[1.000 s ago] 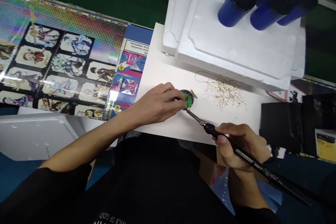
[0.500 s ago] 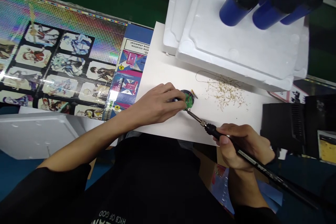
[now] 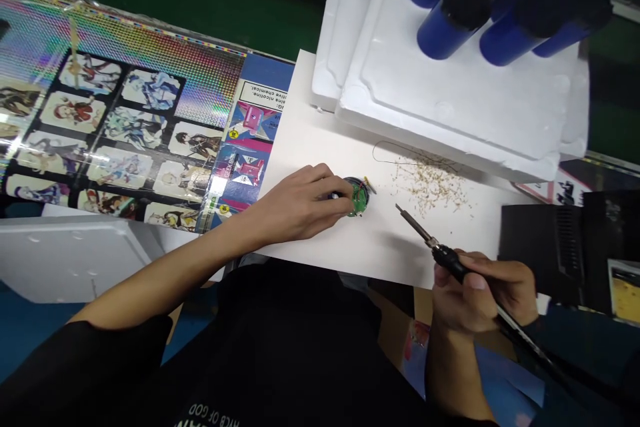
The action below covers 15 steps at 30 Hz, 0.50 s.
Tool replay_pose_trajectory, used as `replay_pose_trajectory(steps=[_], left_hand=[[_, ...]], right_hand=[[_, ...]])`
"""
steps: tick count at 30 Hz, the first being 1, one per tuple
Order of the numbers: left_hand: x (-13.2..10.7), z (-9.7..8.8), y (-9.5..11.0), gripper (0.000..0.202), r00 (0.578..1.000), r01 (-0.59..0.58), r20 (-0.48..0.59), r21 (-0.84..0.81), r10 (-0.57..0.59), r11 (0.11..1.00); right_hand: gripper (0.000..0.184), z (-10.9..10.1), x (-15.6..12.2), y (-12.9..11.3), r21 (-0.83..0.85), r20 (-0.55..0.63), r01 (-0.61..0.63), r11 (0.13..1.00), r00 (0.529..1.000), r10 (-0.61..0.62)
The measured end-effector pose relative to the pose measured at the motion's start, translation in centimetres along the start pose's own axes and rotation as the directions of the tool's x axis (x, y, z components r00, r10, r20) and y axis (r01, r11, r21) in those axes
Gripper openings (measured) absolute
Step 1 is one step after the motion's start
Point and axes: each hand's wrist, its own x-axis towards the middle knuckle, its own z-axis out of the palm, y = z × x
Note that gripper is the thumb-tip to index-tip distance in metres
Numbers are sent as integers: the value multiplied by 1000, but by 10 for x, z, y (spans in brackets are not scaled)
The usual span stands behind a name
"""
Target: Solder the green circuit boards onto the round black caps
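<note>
My left hand is closed around the left side of a small round device with a green circuit board on its face. Fingers cover much of the device; a wire and a small yellowish part show at its upper right edge. In my right hand is a black soldering iron, gripped like a pen. Its metal tip points up and left, apart from the board, over the white sheet. Many tiny tan bits lie scattered on the sheet to the right of the board, beside a thin loop of wire.
White foam trays are stacked at the back, bearing several blue cylinders. A black box and a holder with a yellow sponge stand at right. Shiny printed sheets cover the left; another foam piece sits lower left.
The soldering iron in my right hand has pulled away from the board's lower edge, moving right. My left hand still holds the device in nearly the same place.
</note>
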Motion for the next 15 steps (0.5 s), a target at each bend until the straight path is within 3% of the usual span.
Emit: replay_pose_trajectory(steps=[2,7,11,15], left_hand=[[0,0,0,9,1000,-4,-4,-5,4,1000],[0,1,0,10,1000,25,19,-36,-24,999],[-6,6,2,10,995,86,-45,-111,-92,990],[-11,10,9,14,967,223,-78,-208,-243,952]], right_hand=[[22,7,-1,6,99,-98,12,995,995,-3],[19,11,-4,22,149,-169,-170,974,966,194],[19,10,-5,29,157,-213,-144,977,961,176],[18,11,-5,29,170,-227,-117,978,962,155]])
